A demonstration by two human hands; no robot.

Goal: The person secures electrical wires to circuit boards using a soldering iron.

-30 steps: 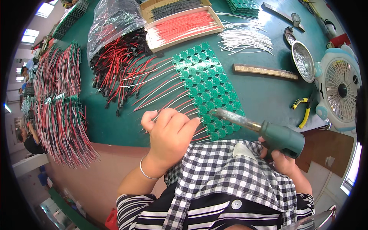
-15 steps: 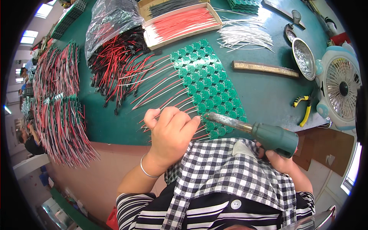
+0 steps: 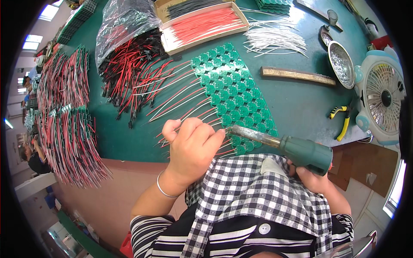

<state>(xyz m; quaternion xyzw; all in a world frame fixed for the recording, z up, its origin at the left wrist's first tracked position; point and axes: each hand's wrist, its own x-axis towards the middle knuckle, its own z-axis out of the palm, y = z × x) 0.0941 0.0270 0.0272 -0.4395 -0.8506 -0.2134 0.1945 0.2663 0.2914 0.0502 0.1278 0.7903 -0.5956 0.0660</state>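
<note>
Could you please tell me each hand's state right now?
Left hand: closed by the green circuit board; whether it grips anything cannot be told.
Right hand: closed, holding the green-handled soldering iron.

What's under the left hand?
Red and white wires show on both sides of the left hand; the stretch directly beneath it, and whatever it may hold, are covered.

The circuit board [image 3: 234, 88] is green, long and flat, with rows of round shapes. It lies a bit slanted on the table [image 3: 129, 146]. Thin red and white wires [image 3: 183, 98] stick out from its left edge (like whiskers). The soldering iron [image 3: 287, 145] has a fat green handle and a metal rod, its tip at that edge, near the low end.
</note>
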